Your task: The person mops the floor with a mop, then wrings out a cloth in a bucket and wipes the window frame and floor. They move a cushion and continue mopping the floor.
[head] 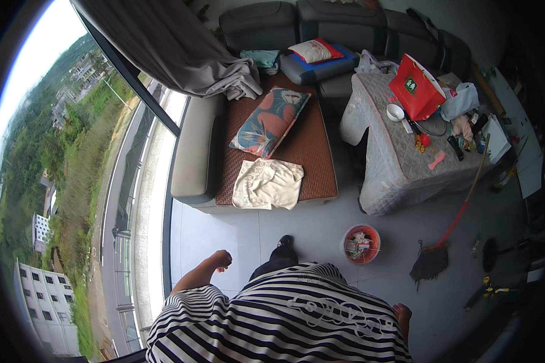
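My left hand [221, 260] hangs over the tiled floor beside the window, its fingers loosely curled in and nothing visible in it. Low on the other side is my right hand [403, 312], partly hidden by my striped shirt [295, 313]; its fingers are hard to make out. Before me stands a sofa chaise with a brown woven mat [320, 168]. A cream folded cloth or garment [268, 185] lies at its front edge. Behind that, a patterned pillow [272, 120] lies at a slant. Neither hand touches these things.
A red waste bin [361, 244] holding litter stands on the floor. A broom [431, 261] leans against a cloth-covered table [390, 159] bearing a red gift bag [415, 88], a white bowl [394, 112] and clutter. A grey curtain [177, 50] hangs by the large window at left.
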{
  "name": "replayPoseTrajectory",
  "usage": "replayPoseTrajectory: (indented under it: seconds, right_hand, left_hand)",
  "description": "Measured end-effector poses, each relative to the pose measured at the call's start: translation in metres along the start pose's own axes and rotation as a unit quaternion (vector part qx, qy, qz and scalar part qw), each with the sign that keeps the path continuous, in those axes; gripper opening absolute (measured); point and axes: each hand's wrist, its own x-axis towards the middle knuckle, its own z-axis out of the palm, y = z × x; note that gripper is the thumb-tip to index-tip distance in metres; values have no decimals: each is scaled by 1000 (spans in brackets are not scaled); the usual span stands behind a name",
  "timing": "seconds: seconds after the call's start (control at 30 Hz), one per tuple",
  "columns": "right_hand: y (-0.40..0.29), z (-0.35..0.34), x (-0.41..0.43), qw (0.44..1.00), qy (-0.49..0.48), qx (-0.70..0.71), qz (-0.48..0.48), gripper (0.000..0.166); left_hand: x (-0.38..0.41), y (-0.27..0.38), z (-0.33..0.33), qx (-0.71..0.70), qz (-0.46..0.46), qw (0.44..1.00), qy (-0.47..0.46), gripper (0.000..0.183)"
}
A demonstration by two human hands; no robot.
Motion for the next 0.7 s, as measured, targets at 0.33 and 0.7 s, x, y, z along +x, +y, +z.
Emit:
replayPoseTrajectory:
  seconds: [0.33, 0.7]
  right_hand:
    - [-39, 174, -29, 949, -209, -230, -49, 30]
    - [-71, 292, -88, 964, -217, -132, -81, 24]
  left_hand:
    - [26, -49, -46, -150, -12, 989, 6, 28]
    - [56, -23, -185, -161, 92, 982, 32, 34]
